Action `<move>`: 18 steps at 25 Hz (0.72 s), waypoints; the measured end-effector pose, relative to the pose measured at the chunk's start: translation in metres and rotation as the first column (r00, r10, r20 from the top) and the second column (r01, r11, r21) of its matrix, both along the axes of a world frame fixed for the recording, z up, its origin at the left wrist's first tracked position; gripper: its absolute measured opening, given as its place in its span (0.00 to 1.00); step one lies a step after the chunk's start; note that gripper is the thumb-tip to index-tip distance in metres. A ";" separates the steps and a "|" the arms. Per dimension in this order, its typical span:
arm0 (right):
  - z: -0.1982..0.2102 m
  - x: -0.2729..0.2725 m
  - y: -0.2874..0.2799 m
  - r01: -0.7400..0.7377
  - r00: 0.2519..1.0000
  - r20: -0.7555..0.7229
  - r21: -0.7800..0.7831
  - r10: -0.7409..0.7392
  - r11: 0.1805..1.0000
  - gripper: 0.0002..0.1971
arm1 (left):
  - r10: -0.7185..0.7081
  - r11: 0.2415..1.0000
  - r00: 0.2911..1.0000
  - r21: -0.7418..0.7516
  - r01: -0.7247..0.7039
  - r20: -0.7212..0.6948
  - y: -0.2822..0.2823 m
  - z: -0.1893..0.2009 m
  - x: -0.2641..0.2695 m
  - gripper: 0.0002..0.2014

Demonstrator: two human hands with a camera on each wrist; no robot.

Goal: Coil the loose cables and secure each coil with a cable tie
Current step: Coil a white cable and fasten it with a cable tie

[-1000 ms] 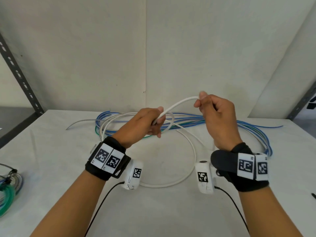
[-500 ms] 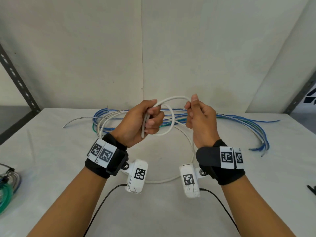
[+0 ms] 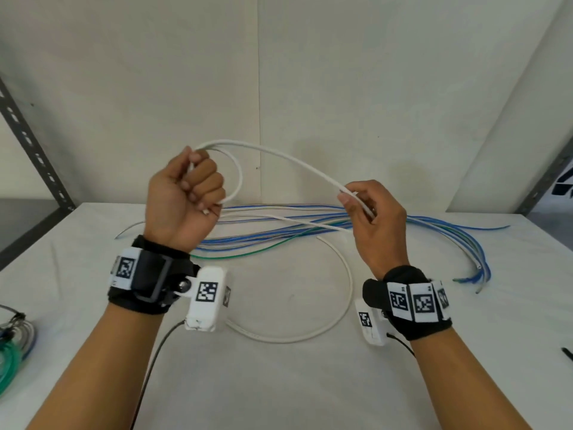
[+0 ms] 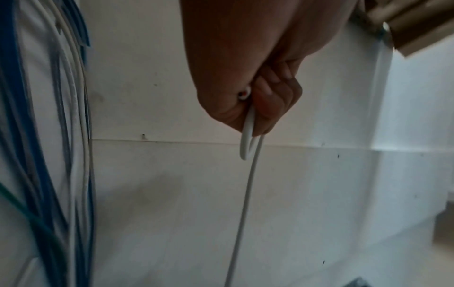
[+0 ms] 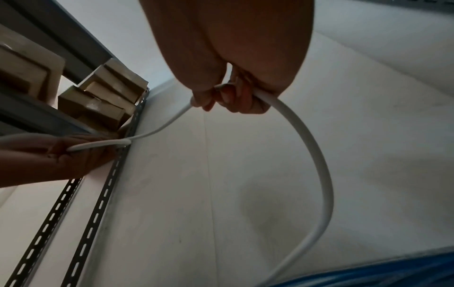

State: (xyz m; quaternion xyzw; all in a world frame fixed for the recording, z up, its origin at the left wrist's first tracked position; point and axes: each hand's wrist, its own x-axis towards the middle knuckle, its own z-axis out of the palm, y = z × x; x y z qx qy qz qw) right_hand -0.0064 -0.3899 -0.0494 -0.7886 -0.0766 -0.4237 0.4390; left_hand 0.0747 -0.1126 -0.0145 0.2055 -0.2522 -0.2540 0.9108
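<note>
Above the middle of the counter (image 3: 310,383) you hold the white cable (image 3: 288,157) in the air with both hands. Your left hand (image 3: 186,197) is closed in a fist around a small loop of the cable, and the cut end shows inside the fist in the left wrist view. Your right hand (image 3: 376,221) pinches the same cable between thumb and fingers, well apart from the left one. Between the two hands the cable makes a long arc. From your right hand it goes down and lies in a wide curve on the counter near the front edge. Along the back edge lies a bundle of loose blue cables (image 3: 310,225), with green and white ones among them. At the left edge you see a green coil (image 3: 9,364).
</note>
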 end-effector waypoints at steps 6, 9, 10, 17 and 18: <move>0.000 -0.005 0.017 0.048 0.994 -0.070 -0.439 -0.088 0.897 0.16 | 0.313 0.944 0.948 0.086 -0.318 0.059 -0.003 0.007 -0.007 0.18; 0.009 -0.015 0.034 -0.127 0.968 -0.252 -0.548 -0.019 0.827 0.24 | 0.464 0.817 0.858 0.267 -0.511 0.222 -0.030 0.012 -0.017 0.14; 0.012 -0.019 0.041 -0.182 0.952 -0.306 -0.572 -0.002 0.800 0.25 | 0.487 0.760 0.817 0.313 -0.570 0.308 -0.040 0.011 -0.023 0.13; 0.045 -0.044 0.046 -0.227 0.946 -0.322 -0.544 0.049 0.808 0.23 | 0.114 0.372 0.443 0.375 -0.849 0.889 -0.073 -0.013 -0.058 0.17; 0.048 -0.046 0.044 -0.233 0.935 -0.353 -0.558 0.027 0.796 0.22 | 0.133 0.361 0.427 0.358 -0.861 0.894 -0.073 -0.012 -0.058 0.18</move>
